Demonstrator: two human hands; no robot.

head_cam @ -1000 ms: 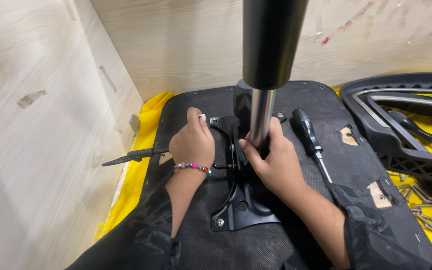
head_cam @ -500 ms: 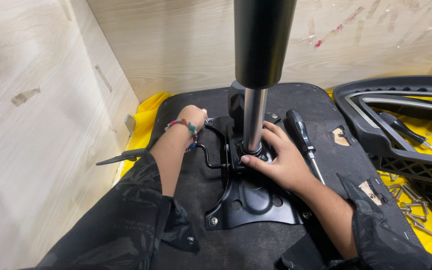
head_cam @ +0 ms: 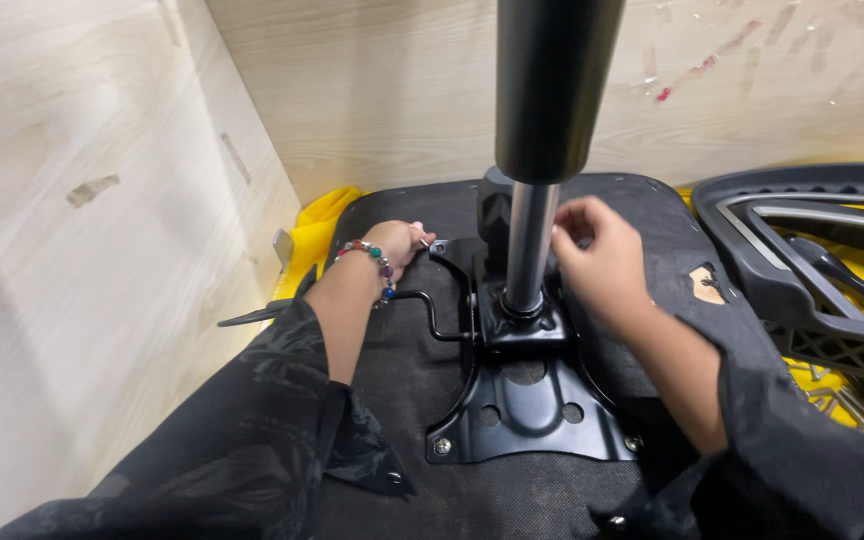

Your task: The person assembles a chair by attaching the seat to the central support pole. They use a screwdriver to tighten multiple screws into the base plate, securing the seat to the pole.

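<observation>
Beside the chrome gas-lift column (head_cam: 529,250), right hand (head_cam: 597,262) loosely curled, grip empty; left hand (head_cam: 397,245) grip pinched on a small screw (head_cam: 424,241).

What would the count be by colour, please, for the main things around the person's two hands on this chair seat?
Black: 4 (seat underside, metal base plate, gas-lift cylinder, mesh chair back)
Silver: 1 (piston rod)
Yellow: 1 (sheet)
Multicoloured: 1 (bead bracelet on left hand)
Total: 7

A black metal plate (head_cam: 527,410) and silver-and-black cylinder (head_cam: 532,240) sit on a black seat underside (head_cam: 642,210), yellow sheet (head_cam: 317,235) at ten o'clock, multicoloured bead bracelet (head_cam: 377,262) nearby.
</observation>
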